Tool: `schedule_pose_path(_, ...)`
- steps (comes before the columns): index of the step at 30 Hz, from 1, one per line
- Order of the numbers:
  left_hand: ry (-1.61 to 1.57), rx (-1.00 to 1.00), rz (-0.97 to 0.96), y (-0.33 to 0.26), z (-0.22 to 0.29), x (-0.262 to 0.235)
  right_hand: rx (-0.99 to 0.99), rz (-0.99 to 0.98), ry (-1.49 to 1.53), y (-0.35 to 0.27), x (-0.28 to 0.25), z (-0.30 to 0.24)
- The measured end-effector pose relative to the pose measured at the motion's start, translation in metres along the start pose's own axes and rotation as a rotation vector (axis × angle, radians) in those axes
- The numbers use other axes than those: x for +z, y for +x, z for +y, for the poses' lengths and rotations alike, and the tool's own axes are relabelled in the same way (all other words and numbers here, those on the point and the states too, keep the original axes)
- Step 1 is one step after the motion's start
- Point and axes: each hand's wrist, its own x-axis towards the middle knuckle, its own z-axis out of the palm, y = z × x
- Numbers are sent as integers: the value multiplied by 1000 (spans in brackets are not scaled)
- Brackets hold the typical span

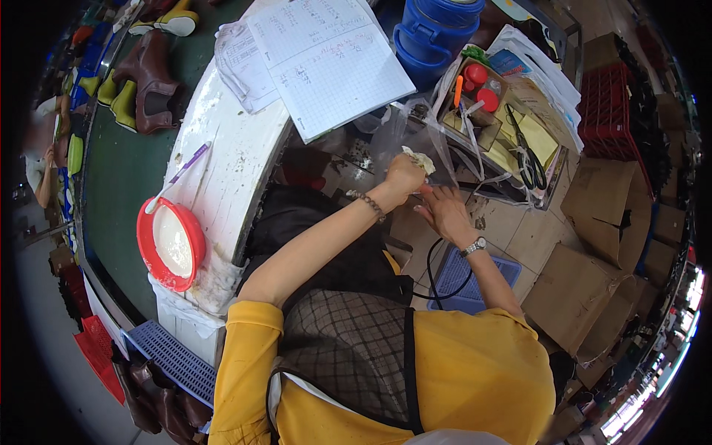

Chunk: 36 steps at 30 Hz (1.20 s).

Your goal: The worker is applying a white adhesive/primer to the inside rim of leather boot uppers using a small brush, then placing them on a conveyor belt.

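My left hand (405,178), with a beaded bracelet at the wrist, is closed round a crumpled off-white wad (421,161), perhaps cloth or paper. Just beside it is my right hand (449,214), wearing a metal watch; its fingers are stretched out and no held thing shows in it. Both hands are close to a clear plastic bag (436,148) that hangs at the edge of an open box (512,194). Scissors with black handles (526,152), red-lidded containers (486,99) and an orange pen (458,90) lie in that box.
On the white bench (222,159) left of me sit a red bowl of white paste (147,241), a purple-handled brush (188,165) and an open notebook (334,74). A blue jug (434,44) stands behind. Brown boots (144,74) rest on a green conveyor (111,193). Cartons (582,297) stand at right.
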Motion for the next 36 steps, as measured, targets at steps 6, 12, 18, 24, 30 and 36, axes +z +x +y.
schedule_pose_path(6,-21,-44,149,31,-14,6,40,-116,-27,11,15,8)
schedule_pose_path(12,-5,21,259,62,-35,-13,238,-331,48,19,14,7)
schedule_pose_path(18,-44,73,303,96,-55,-46,320,-403,157,28,12,7)
schedule_pose_path(24,-533,-66,-5,75,-36,-52,334,230,650,84,14,-7)
schedule_pose_path(30,-661,-129,-6,62,-25,-45,531,238,389,127,27,-13)
schedule_pose_path(36,-536,-139,-89,58,-39,-54,599,147,222,131,50,-2)
